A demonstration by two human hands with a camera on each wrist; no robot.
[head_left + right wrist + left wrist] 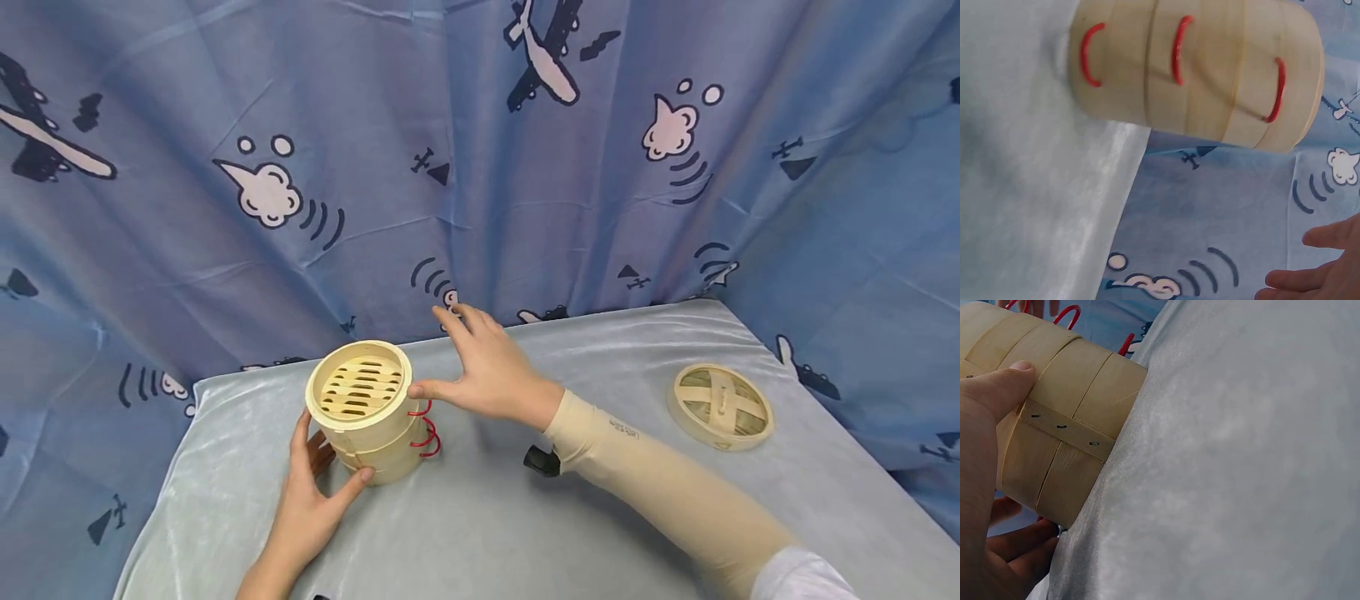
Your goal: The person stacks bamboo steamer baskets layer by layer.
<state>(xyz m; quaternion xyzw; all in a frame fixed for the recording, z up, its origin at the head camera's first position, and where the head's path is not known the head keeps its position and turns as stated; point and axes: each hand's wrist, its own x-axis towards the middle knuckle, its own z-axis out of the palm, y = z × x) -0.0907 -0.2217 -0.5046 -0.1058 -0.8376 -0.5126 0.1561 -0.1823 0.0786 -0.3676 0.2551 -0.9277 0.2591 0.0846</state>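
A stack of round bamboo steamer baskets point(378, 442) stands at the left of the table, its slatted top tier uncovered. Thin red loops stick out along one side, one per tier in the right wrist view. My left hand point(303, 500) holds the stack low on its left side, thumb across the near wall point(1079, 375) and fingers round behind, partly hidden. Beside the upper right rim, my right hand point(487, 367) is spread with nothing in it. Its thumb tip overlaps the rim in the head view, while the right wrist view shows the fingers apart from the stack point(1210, 69).
A bamboo steamer lid point(722, 408) with crossed strips lies at the right of the table. Pale grey cloth point(480, 533) covers the tabletop. Blue curtains point(360, 150) printed with planes and clouds hang along the back and sides.
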